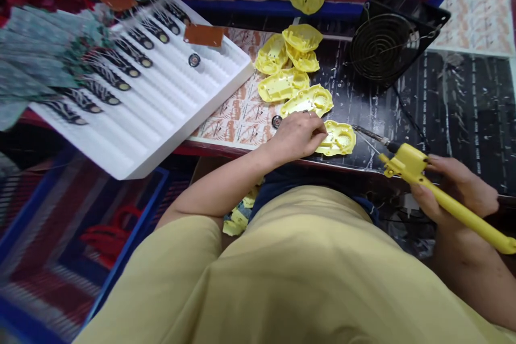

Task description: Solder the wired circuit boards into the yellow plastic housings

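My right hand grips a yellow soldering iron with a wire feed at its front. Its dark tip points left, close to the right end of a yellow plastic shell at the bench's front edge. Over the left end of that shell, my left hand has its fingers drawn together in a pinch; what they hold is hidden. A small round speaker lies just left of my left hand. Behind it is another yellow shell, with several more stacked farther back.
A white foam tray at left bears a row of wired speakers, one loose speaker and a brown board. A black fan stands at back right. A blue-rimmed crate holds yellow shells. Another crate sits lower left.
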Demonstrator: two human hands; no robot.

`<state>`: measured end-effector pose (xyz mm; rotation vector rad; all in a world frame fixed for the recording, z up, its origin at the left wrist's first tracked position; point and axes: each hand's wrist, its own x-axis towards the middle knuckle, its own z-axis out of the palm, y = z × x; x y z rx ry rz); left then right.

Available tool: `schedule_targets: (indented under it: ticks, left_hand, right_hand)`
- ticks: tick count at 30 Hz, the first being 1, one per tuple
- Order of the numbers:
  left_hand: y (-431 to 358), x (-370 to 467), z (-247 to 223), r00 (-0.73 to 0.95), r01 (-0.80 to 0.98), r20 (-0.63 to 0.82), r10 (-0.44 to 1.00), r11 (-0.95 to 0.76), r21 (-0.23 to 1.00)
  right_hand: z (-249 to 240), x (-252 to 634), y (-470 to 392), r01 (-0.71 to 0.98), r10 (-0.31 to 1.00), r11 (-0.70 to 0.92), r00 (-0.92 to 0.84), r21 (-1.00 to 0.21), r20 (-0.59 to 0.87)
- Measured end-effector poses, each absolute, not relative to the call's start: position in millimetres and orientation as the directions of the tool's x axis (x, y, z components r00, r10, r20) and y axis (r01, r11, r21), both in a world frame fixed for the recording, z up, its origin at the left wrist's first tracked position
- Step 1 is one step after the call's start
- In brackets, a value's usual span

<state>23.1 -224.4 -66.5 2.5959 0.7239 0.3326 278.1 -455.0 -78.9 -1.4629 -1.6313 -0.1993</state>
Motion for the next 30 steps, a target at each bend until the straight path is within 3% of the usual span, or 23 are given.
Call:
schedule_targets:
  ticks: [4,9,15,26,30]
  left_hand:
    - [-223.6,23.4,-63.6,0.84,0.439,0.11,0.531,-0.786,0.436]
    - [-223.7,24.2,-63.8,0.837,0.437,0.125,0.533,-0.788,0.434]
    - [-222.9,24.7,-64.2,0.84,0.443,0.109,0.532,-0.786,0.431]
    - [-222.3,25.0,-58.9,0.856,0.454,0.057,0.514,-0.8,0.392]
    - [-222.6,26.0,-57.5,0.853,0.467,0.041,0.521,-0.795,0.388]
  right_hand:
    - [-73.6,274.0,-444.7,0.83,0.776,0.284,0.095,-0.48,0.624]
    - [-73.5,278.3,-422.0,0.744,0.694,0.495,-0.028,-0.449,0.72]
    - [-66.9,287.0,-406.3,0.657,0.706,0.581,-0.112,-0.48,0.7]
    - [-43.8,298.7,-396.2,0.663,0.738,0.604,-0.255,-0.443,0.624]
    - [-45.2,303.7,-401.5,0.663,0.793,0.556,-0.244,-0.5,0.558]
